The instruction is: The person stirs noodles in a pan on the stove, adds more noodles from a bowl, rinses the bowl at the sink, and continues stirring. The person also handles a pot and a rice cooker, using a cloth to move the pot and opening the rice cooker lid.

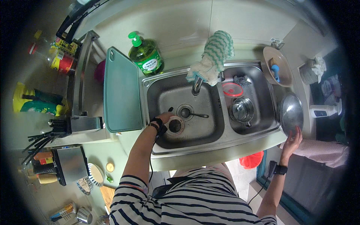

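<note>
In the left basin (157,92), my left hand (164,117) reaches down with its fingers closed at the rim of a small round container (174,125) with a dark inside. Just beside this container, a dark spoon-like utensil (199,115) lies across the drain. On the right, my right hand (292,141) has its thumb and fingers at the near edge of a shiny metal bowl (291,110); the grip is partly hidden. A glass pot (242,110) and a round clear lid with a red rim (232,89) lie in the right basin.
The cloth-wrapped faucet (212,60) stands over the divider. Behind the left basin is a green soap bottle (146,56), with an upright green cutting board (122,93) to its left. A beige bowl with a blue-handled brush (275,73) sits right. A red bucket (251,160) is below.
</note>
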The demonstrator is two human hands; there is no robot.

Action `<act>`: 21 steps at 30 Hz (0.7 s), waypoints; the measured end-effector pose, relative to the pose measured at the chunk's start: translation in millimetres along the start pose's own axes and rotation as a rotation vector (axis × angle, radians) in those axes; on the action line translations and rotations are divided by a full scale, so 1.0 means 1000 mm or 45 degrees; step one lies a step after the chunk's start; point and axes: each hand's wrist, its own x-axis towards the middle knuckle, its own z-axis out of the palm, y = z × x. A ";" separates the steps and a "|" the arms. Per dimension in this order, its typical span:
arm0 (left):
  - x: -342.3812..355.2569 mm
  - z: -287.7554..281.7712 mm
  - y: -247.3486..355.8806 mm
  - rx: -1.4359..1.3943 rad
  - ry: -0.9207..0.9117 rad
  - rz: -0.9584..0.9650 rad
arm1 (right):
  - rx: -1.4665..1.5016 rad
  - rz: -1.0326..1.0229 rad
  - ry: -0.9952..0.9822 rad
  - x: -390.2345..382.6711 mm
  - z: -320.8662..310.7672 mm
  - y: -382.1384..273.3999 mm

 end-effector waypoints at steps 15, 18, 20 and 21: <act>-0.242 -0.051 0.083 -0.997 0.501 -0.379 | 0.909 -0.307 -0.529 -0.014 0.073 -0.198; -0.307 -0.044 0.081 -1.100 0.678 -0.537 | 0.928 -0.379 -0.729 -0.029 0.082 -0.229; -0.334 -0.033 0.073 -1.094 0.812 -0.621 | 0.923 -0.459 -0.816 -0.039 0.093 -0.241; -0.344 -0.027 0.067 -1.118 0.881 -0.658 | 0.937 -0.510 -0.850 -0.045 0.102 -0.244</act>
